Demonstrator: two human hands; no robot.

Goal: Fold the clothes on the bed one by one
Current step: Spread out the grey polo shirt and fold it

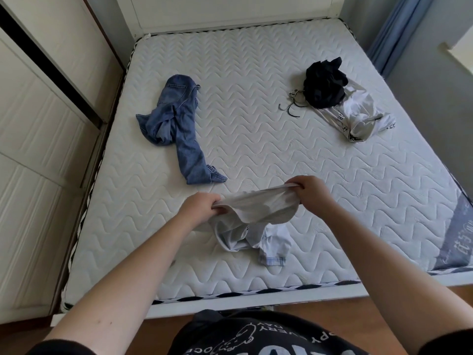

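White cloth of the pale garment [256,208] is stretched left to right between the left hand [198,207] and right hand [311,192], both pinching its top edge, while the rest hangs onto the mattress [256,129] near the foot edge.

**Cloth, quilting and wood**

Soft, thin, matt white cloth in the garment [258,208], wrinkled and limp. Quilted mattress [256,124] top, white, matt, stitched in wavy ridges. Heavier blue denim in the jeans [176,124] at ten o'clock, faded and matt. Matt black fabric in the bundle [323,83] at two o'clock, over a slightly glossy white piece [358,116] with printed letters. Painted white bed frame [230,11], smooth. Brown wooden floor [161,331], smooth with faint sheen. Blue cloth curtain [399,29], matt.
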